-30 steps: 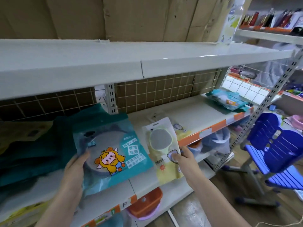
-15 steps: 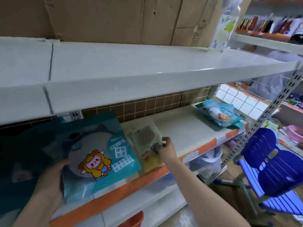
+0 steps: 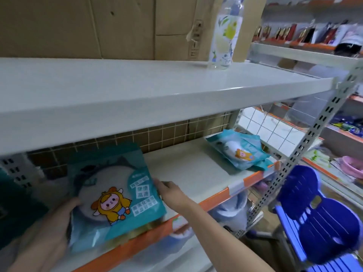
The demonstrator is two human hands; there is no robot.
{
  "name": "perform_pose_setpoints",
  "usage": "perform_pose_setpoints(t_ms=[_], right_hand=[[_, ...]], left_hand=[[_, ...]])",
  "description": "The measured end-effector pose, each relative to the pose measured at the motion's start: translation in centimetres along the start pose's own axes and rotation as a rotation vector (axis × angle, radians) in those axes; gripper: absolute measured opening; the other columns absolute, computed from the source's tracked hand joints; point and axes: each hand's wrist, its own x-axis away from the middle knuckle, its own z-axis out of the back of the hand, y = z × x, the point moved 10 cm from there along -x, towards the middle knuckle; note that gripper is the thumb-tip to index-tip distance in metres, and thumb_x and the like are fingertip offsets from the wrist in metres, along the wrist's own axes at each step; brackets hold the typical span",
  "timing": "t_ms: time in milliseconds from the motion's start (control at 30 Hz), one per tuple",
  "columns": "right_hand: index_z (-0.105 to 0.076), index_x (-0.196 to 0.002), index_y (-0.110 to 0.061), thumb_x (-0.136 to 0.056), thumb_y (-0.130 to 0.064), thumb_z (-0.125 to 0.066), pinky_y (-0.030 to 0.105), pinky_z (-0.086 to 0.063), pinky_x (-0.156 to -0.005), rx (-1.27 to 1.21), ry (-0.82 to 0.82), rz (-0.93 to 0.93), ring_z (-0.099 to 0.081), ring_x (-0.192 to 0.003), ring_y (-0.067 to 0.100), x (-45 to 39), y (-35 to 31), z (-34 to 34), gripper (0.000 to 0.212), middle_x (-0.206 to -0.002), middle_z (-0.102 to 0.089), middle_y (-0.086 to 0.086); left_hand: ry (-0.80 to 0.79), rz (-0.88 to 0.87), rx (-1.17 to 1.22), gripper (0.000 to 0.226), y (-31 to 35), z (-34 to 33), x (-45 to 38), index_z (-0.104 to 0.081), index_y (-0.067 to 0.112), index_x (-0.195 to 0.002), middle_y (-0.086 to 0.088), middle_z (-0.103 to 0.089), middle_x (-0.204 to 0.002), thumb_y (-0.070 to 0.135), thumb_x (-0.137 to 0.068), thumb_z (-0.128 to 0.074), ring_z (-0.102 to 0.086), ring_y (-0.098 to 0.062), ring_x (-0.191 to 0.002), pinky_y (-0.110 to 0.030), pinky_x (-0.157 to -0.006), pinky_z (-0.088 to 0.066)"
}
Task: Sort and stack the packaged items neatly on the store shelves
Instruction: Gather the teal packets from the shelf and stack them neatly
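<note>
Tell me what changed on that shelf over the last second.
The teal packet in the left hand has come over the spot where the yellow packet lay, so that one is now almost hidden. The right hand, which pinched the yellow packet before, now reaches behind the teal one's right edge. The teal pile at the shelf's right end stayed put.

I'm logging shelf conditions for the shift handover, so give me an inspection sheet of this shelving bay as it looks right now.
Surface: white middle shelf with an orange front edge, mostly bare at its centre.
Job's things: teal packet with a cartoon character, at the shelf's left; pile of teal packets at the right end.
Clutter: clear bottle standing on the top shelf.
Hands: left hand holds the teal packet's left edge; right hand reaches behind its right edge, its grip hidden.
Cables: nothing seen.
Surroundings: blue chair on the right; cardboard behind.
</note>
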Motion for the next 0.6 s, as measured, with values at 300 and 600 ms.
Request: perform_pose_setpoints(t_ms=[300, 600], right_hand=[[-0.061, -0.097, -0.023, -0.087, -0.013, -0.065, 0.034, -0.055, -0.078, -0.482, 0.007, -0.006, -0.068, -0.084, 0.022, 0.8, 7.1, 16.2, 0.015, -0.101, -0.071, 0.006], [-0.057, -0.109, -0.017, -0.090, -0.012, -0.062, 0.038, -0.057, -0.071, -0.572, 0.291, 0.006, -0.067, -0.084, 0.024, -2.5, 14.9, 33.1, 0.020, -0.100, -0.068, 0.004]], left_hand=[[-0.051, -0.185, -0.123, 0.010, -4.2, -20.1, 2.2, -0.065, 0.013, -0.093, -0.008, -0.071, -0.087, 0.007, -0.090, -0.057, -0.063, -0.029, -0.086, -0.039, -0.079, -0.048], [0.120, -0.499, -1.148, 0.052, -8.0, -29.2, 0.1, -0.056, 0.029, -0.127, 0.005, -0.053, -0.136, 0.060, -0.086, -0.049, -0.049, -0.019, -0.124, -0.033, -0.101, -0.036]])
